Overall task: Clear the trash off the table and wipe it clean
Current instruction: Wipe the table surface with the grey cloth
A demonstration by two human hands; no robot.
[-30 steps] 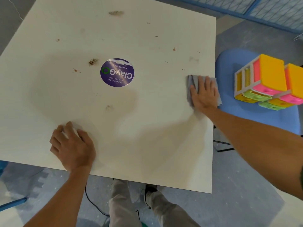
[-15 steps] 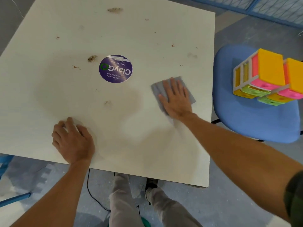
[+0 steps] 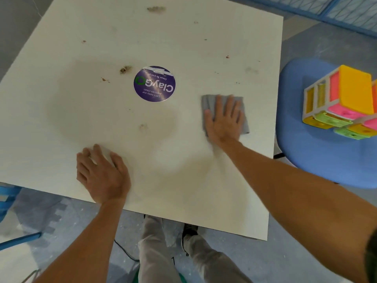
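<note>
Right hand (image 3: 223, 119): flat, fingers straight and spread, palm pressing down; we grip nothing.
Grey cloth (image 3: 208, 102): directly under that palm, lying flat on the table (image 3: 193, 190), its corners showing past the fingertips and on the outer side.
Left hand (image 3: 102, 172): fingers curled over a pale wad (image 3: 105, 152) near the table's near edge. We judge the wad to be gathered trash, but cannot tell what it is.
Damp patch (image 3: 91, 111): a darker sheen ahead of the left hand, reaching toward the right. We judge this to be ground already wiped.
Blotch (image 3: 143, 127): inside that sheen, between the two hands.
Sticker (image 3: 154, 83): round and purple, ahead of and inward from the right hand.
Brown smear (image 3: 125, 69): just beside the sticker, on the left-hand side.
Far smear (image 3: 156, 9): well beyond both hands, near the far edge.
Specks (image 3: 227, 56): ahead of the right hand.
Blue chair (image 3: 326, 164): outward of the right hand, bearing a coloured drawer box (image 3: 344, 99).
Progress: we judge wiping to be underway, with the near middle done and the far half and right strip left.
</note>
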